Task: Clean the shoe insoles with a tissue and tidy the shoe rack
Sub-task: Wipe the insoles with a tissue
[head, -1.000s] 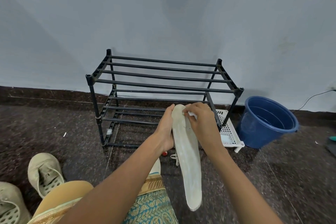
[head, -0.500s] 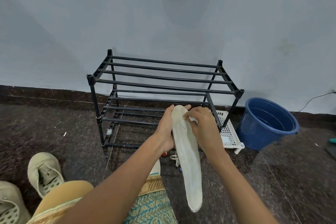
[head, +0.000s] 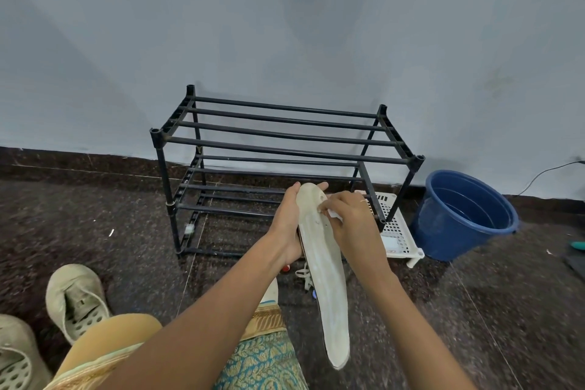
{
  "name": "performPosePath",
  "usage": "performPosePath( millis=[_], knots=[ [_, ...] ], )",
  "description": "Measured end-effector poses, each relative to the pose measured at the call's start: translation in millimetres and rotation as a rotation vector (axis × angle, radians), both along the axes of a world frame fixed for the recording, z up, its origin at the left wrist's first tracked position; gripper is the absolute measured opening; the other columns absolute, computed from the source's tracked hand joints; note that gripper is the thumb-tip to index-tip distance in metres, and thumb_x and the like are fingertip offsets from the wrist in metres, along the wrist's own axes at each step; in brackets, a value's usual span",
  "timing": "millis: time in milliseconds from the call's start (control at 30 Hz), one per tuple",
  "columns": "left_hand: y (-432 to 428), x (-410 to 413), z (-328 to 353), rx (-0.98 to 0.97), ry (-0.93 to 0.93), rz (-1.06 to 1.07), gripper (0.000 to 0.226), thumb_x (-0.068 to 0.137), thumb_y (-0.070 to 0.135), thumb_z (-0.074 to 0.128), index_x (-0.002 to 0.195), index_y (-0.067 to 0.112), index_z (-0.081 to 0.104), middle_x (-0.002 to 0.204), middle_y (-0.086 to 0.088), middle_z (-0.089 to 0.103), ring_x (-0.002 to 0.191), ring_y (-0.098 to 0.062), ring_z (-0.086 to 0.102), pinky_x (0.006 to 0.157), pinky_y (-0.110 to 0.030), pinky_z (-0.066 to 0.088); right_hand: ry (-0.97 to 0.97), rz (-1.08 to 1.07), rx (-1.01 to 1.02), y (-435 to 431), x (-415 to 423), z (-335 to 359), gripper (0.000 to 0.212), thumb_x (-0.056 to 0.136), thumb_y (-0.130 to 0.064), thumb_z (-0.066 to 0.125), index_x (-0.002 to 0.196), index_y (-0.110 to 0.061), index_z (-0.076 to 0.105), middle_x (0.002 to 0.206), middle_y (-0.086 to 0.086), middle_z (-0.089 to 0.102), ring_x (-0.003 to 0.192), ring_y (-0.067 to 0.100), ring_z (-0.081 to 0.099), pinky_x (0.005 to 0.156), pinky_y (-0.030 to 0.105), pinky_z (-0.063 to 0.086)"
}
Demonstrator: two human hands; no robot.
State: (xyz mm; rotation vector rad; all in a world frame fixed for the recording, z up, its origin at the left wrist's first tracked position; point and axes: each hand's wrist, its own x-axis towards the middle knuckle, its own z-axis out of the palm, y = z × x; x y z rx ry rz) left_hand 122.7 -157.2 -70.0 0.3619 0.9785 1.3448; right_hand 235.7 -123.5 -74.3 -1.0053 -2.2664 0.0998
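Pale, long, flat foam shoe insole (head: 326, 282) is being held in the air in front of the black metal-bar shoe rack (head: 285, 139), above the dark speckled floor (head: 95, 209).

Long axis is running from the far end, level with the rack's lower shelf, down toward the person. The near end is hanging free beside the knee.

Left hand (head: 288, 225) is gripping the far end from its left edge. The thumb is lying along the edge and the fingertips are wrapping behind and showing past the tip.

Right hand (head: 351, 222) is working at the right side of that same far end. Its fingers are bunched, pinching a small white tissue (head: 334, 215) against the insole face.

Both hands are at the far end, so nearly the whole length is lying nearer the body than the tissue.

Judgement: the coming stroke is calling for the right hand to draw the tissue along the axis toward the person while the left is bracing.

Risk: the unsupported near end may flex away under pressure.
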Motion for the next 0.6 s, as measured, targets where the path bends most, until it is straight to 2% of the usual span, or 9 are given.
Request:
performPosePath(
  millis=[100,167,333,467,600],
  knots=[
    [1,-1,0,0.002,-0.015,0.01,0.054,0.1,0.046,0.019,0.12,0.021,0.062,0.117,-0.01,0.066,0.09,-0.023,0.064,0.077,-0.033,0.052,0.015,-0.004,-0.019,-3,1,-2,0.021,0.066,0.013,0.069,0.08,-0.003,0.069,0.079,0.007,0.063,0.081,0.028,0.058,0.064,0.022,0.04],
    [1,-1,-1,-0.001,0.014,-0.005,0.054,0.1,0.047,0.02,0.118,0.022,0.064,0.113,-0.009,0.068,0.087,-0.021,0.065,0.075,-0.032,0.052,0.04,-0.019,-0.036,-3,-1,0,0.022,0.068,0.014,0.067,0.082,-0.002,0.069,0.081,0.009,0.063,0.082,0.028,0.057,0.064,0.026,0.041],
    [1,1,-3,-0.01,0.053,-0.044,0.05,0.099,0.048,0.027,0.102,0.02,0.069,0.075,-0.004,0.072,0.06,-0.015,0.067,0.055,-0.023,0.052,0.141,-0.094,-0.073,-2,-13,10,0.017,0.078,0.007,0.061,0.09,-0.003,0.068,0.087,0.01,0.061,0.085,0.021,0.05,0.072,0.023,0.034],
    [3,-2,-4,0.0,0.001,-0.013,0.054,0.099,0.048,0.021,0.117,0.022,0.065,0.1,-0.006,0.071,0.076,-0.016,0.066,0.067,-0.027,0.052,0.206,-0.064,-0.184,-16,-21,5,0.015,0.082,0.002,0.06,0.092,-0.006,0.068,0.09,0.009,0.062,0.09,0.022,0.053,0.074,0.02,0.034],
    [5,-3,-1,0.006,-0.062,0.036,0.056,0.1,0.046,0.018,0.118,0.016,0.061,0.1,-0.003,0.068,0.086,-0.017,0.064,0.073,-0.029,0.051,0.295,0.014,-0.306,-32,-22,0,0.016,0.08,0.004,0.06,0.089,-0.005,0.069,0.09,0.009,0.064,0.089,0.022,0.056,0.078,0.024,0.041]
  ],
)
